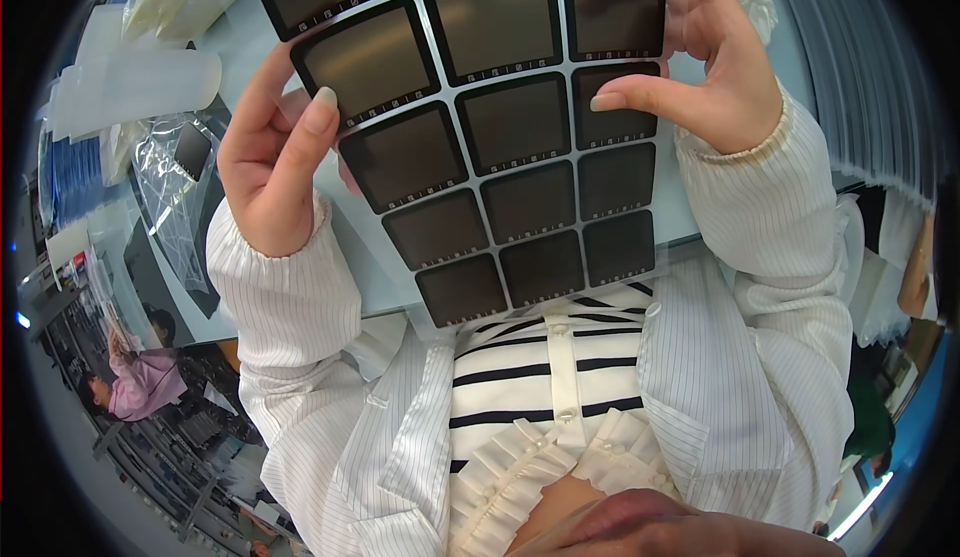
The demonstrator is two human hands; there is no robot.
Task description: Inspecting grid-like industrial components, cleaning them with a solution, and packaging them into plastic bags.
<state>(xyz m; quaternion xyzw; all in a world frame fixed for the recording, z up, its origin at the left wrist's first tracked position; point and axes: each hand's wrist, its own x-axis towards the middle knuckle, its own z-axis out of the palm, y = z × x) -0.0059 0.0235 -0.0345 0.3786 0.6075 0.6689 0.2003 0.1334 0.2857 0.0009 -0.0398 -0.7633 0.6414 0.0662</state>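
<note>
Both hands hold up a sheet (515, 122) in front of my chest. It carries rows of dark, glossy rectangular panels with black borders, parted by pale strips, and each panel has a line of tiny marks along its lower edge. My left hand (275, 157) grips the left edge, thumb on the front face and fingers behind. At the right edge, my right hand (725, 82) has its thumb across a panel in the right column and its fingers partly hidden behind the sheet. The sheet's top runs out of view.
A pale table (385, 252) lies beneath. To the left are a clear plastic bag (165, 197), a small dark panel (192, 150) and translucent sheets (140, 87). Crumpled white plastic (752, 2) and a stack of grey translucent sheets (870, 77) are at right. A person in pink (150, 387) is farther left.
</note>
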